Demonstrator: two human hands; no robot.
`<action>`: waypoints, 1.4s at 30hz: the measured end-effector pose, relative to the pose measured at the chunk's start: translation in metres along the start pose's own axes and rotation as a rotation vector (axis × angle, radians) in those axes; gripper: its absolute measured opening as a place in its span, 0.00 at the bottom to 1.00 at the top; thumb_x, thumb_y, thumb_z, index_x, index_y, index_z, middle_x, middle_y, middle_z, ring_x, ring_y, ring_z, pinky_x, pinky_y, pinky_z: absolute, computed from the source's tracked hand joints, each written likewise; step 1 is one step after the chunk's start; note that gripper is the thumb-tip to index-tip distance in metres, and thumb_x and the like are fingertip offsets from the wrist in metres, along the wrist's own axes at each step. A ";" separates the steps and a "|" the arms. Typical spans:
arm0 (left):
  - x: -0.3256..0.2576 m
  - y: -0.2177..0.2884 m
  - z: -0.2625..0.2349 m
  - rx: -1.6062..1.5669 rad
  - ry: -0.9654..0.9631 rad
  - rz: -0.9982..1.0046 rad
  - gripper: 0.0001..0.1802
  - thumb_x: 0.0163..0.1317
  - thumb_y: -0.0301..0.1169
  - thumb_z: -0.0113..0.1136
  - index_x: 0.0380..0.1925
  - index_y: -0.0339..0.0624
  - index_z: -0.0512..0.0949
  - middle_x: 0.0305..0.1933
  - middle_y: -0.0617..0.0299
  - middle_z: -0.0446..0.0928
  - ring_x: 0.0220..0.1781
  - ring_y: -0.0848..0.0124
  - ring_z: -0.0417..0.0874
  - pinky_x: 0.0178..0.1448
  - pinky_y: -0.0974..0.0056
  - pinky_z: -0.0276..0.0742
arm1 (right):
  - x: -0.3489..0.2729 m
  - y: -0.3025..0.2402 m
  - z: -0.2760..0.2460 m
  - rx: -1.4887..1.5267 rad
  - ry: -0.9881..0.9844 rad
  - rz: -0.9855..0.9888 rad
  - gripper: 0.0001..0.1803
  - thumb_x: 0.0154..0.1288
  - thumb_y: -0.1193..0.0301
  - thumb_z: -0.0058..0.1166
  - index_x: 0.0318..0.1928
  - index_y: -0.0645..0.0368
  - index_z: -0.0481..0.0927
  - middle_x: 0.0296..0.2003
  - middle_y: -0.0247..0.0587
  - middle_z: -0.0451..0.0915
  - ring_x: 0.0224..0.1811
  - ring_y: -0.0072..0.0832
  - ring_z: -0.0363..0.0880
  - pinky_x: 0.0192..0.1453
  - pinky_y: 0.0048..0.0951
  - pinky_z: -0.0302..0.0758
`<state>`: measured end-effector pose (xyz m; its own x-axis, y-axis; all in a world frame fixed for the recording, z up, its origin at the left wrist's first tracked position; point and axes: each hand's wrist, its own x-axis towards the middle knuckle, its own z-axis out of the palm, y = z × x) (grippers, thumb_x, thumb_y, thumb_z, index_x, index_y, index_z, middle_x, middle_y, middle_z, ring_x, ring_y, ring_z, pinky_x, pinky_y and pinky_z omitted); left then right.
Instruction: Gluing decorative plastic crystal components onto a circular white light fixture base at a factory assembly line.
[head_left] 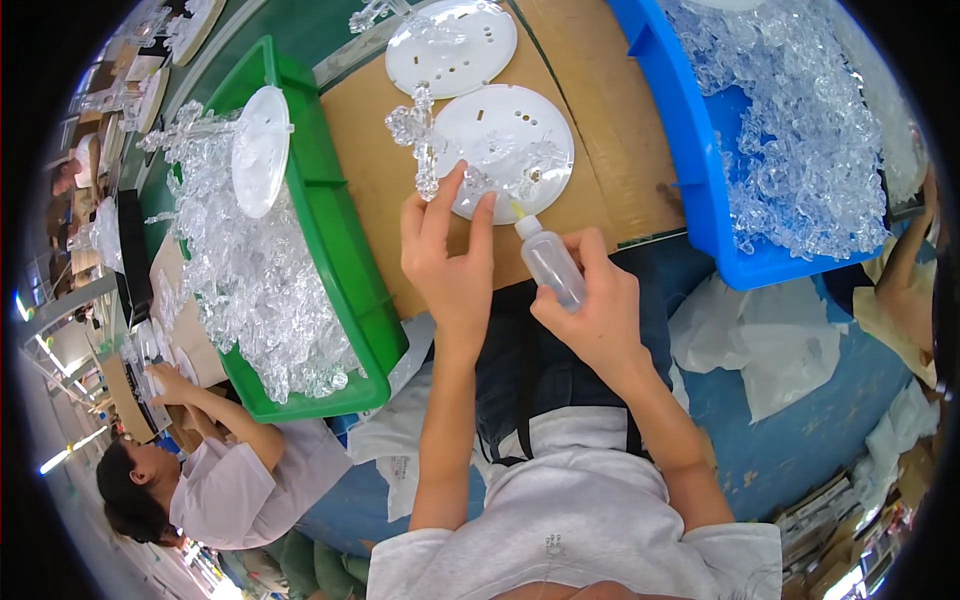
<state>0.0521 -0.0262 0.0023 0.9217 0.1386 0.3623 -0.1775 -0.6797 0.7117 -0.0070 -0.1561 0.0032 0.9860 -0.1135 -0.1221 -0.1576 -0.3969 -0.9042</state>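
A round white disc (553, 135) with small holes lies on the brown cardboard in front of me, bearing clear plastic pieces. My right hand (603, 290) grips a translucent squeeze bottle (551, 262), its thin tip slanting toward the disc's near edge. At that edge my left hand (447, 250) has its fingers spread, the fingertips close to the clear pieces; I cannot tell whether it pinches a small one. A clear branching plastic piece (424, 135) lies over the disc's left edge. Another white disc (455, 75) with holes sits just beyond.
On the left a green bin (340, 270) is heaped with clear plastic pieces, a white disc (261, 150) on top. A blue bin (712, 190) of similar pieces stands at right. Brown cardboard (610, 130) covers the worktop. A person (225, 470) works at lower left; another's arm shows at far right.
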 end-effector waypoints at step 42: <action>0.005 -0.012 0.001 -0.082 0.012 0.008 0.16 0.49 0.27 0.70 0.41 0.43 0.82 0.40 0.60 0.80 0.42 0.64 0.78 0.48 0.64 0.68 | -0.006 -0.003 0.018 0.021 -0.021 -0.023 0.19 0.45 0.72 0.58 0.40 0.61 0.71 0.31 0.47 0.79 0.30 0.43 0.81 0.36 0.33 0.77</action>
<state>0.0595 -0.0179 -0.0047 0.9160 0.1425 0.3749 -0.2129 -0.6194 0.7556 -0.0114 -0.1380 -0.0005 0.9903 -0.0857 -0.1094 -0.1340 -0.3804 -0.9151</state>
